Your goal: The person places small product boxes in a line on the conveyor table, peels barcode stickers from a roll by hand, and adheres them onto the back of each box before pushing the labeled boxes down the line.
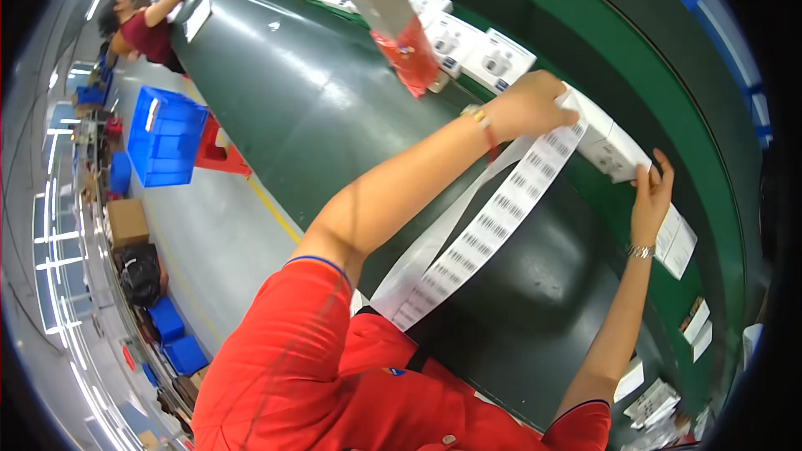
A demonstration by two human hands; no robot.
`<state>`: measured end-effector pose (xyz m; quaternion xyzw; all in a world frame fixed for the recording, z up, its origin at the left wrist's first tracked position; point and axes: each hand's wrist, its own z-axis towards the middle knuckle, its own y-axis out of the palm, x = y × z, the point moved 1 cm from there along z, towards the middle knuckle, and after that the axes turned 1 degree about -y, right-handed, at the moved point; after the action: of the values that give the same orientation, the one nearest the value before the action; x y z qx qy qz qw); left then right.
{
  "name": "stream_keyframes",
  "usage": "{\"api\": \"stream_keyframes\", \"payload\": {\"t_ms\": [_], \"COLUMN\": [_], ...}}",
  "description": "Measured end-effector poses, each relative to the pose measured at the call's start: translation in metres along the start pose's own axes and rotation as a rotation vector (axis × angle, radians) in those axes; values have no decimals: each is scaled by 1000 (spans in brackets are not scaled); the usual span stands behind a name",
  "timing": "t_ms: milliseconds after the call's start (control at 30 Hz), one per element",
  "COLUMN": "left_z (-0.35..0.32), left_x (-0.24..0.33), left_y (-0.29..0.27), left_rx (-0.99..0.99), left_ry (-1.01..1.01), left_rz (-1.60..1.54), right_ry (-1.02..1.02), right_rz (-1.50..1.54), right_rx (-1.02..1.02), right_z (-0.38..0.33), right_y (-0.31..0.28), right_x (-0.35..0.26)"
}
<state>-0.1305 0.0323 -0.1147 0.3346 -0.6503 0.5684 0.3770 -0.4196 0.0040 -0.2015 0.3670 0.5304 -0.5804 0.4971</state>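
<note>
Head view. The left hand [535, 104] pinches the far end of a long white label strip [493, 221] printed with barcodes. The strip's long axis runs diagonally, from the person's chest at lower left up to the far right, where its top end meets a small white box [614, 149]. The right hand [652, 192], fingers spread and not clenched, steadies the near right side of that box. The box lies on the green belt [668, 83] at the right edge of the dark tabletop [326, 108]. More white boxes [493, 58] stand in a row farther along the belt, and flat white packs [678, 244] lie nearer, just right of the right wrist. A grey post with a red bag [409, 50] hangs in front of the far boxes. On the floor at left stand a blue crate [167, 138] and a red stool [219, 150]; another person [146, 29] works far left.
</note>
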Motion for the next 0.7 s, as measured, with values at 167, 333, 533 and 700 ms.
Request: {"api": "stream_keyframes", "payload": {"t_ms": [167, 333, 533, 700], "left_z": [67, 34, 12, 10], "left_x": [-12, -6, 38, 51], "left_y": [5, 31, 67, 116], "left_rx": [91, 74, -336, -606], "left_ry": [-65, 232, -68, 33], "left_rz": [430, 354, -81, -318], "right_ry": [71, -106, 87, 279], "right_rz": [-580, -144, 447, 441], "right_rx": [56, 75, 174, 212], "right_z": [68, 0, -43, -69], "right_y": [34, 62, 45, -2], "right_x": [16, -44, -54, -40]}}
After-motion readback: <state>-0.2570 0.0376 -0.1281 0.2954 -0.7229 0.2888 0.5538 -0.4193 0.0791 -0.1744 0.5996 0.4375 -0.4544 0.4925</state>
